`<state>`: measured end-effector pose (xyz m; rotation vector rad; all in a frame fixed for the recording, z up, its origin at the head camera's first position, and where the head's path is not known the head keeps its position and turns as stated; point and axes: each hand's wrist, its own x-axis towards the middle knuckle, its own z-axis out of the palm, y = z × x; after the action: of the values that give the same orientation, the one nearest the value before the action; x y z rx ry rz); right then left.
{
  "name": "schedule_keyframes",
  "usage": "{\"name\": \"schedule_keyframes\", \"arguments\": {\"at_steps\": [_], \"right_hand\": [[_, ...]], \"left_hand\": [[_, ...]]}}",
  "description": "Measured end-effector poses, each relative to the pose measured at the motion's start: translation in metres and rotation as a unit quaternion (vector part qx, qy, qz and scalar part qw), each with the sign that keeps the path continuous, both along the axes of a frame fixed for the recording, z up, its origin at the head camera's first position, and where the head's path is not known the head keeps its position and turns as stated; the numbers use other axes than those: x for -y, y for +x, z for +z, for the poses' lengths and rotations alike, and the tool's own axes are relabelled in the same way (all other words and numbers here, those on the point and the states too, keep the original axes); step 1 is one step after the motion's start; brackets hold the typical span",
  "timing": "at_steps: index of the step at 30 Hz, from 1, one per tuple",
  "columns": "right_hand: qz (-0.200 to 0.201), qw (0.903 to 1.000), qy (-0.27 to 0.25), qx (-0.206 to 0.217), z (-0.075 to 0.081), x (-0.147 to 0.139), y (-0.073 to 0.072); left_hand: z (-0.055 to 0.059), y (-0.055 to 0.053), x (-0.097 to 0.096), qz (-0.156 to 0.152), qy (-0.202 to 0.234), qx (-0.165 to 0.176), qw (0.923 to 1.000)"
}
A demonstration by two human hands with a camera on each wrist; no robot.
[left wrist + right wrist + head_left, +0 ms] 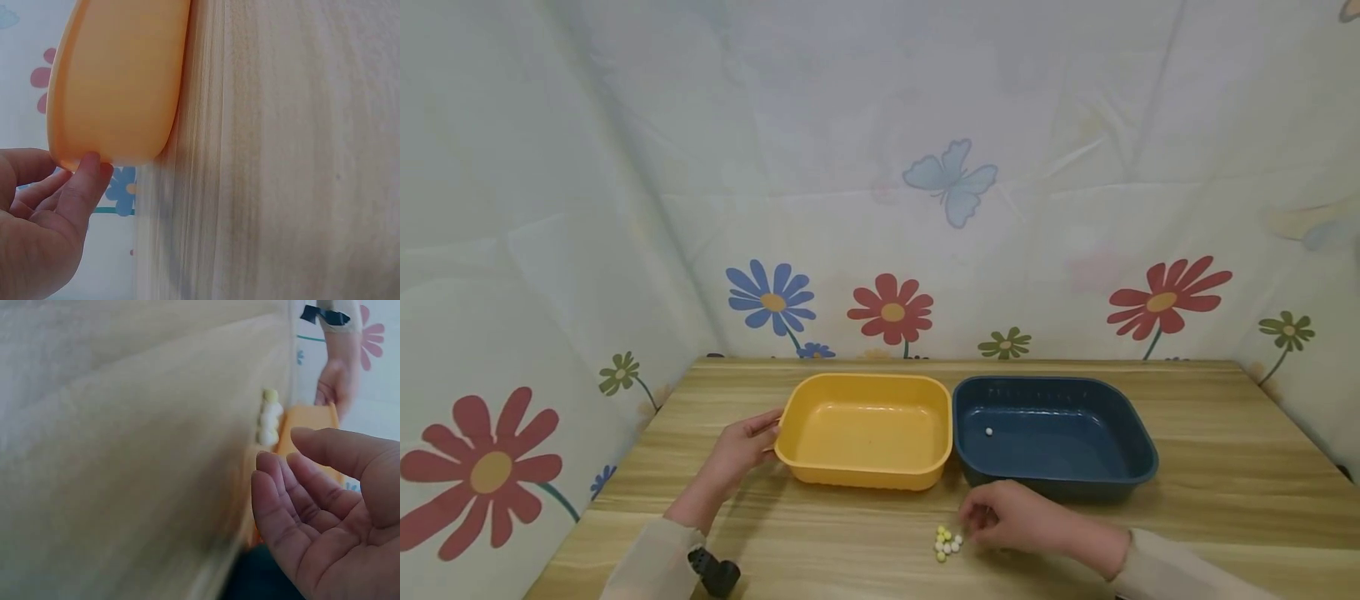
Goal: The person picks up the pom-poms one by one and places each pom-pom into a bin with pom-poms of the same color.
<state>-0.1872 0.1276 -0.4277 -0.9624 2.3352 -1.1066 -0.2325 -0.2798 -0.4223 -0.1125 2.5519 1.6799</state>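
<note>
A yellow plastic basin [865, 479] stands on the table, its left end at my left hand [741, 450]. In the left wrist view, the thumb and fingers of the left hand [47, 219] hold the basin's rim [112, 125]. My right hand [1018, 517] hovers low over the table in front of a dark blue basin [1060, 487]. Its fingers [272, 503] bend loosely, with nothing visible between them and the thumb. Several small yellow and white balls [946, 546] lie just left of that hand. One white ball [988, 432] is inside the blue basin.
Both basins stand side by side on a wood-grain table [820, 542]. Behind it hangs a white cloth [850, 208] printed with flowers and a butterfly. A black device [713, 573] is strapped at the left wrist.
</note>
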Motion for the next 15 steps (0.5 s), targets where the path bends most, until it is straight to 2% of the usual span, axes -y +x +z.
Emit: {"name": "schedule_keyframes", "arguments": {"at_steps": [6, 15], "right_hand": [[-0.009, 0.9998, 0.015, 0.006, -0.007, 0.010, 0.000], [-0.006, 0.9989, 0.036, -0.030, -0.011, 0.016, -0.003]], "left_hand": [[-0.002, -0.001, 0.002, -0.004, -0.003, -0.001, 1.0000], [-0.001, 0.000, 0.001, -0.002, 0.002, -0.001, 1.0000]]}}
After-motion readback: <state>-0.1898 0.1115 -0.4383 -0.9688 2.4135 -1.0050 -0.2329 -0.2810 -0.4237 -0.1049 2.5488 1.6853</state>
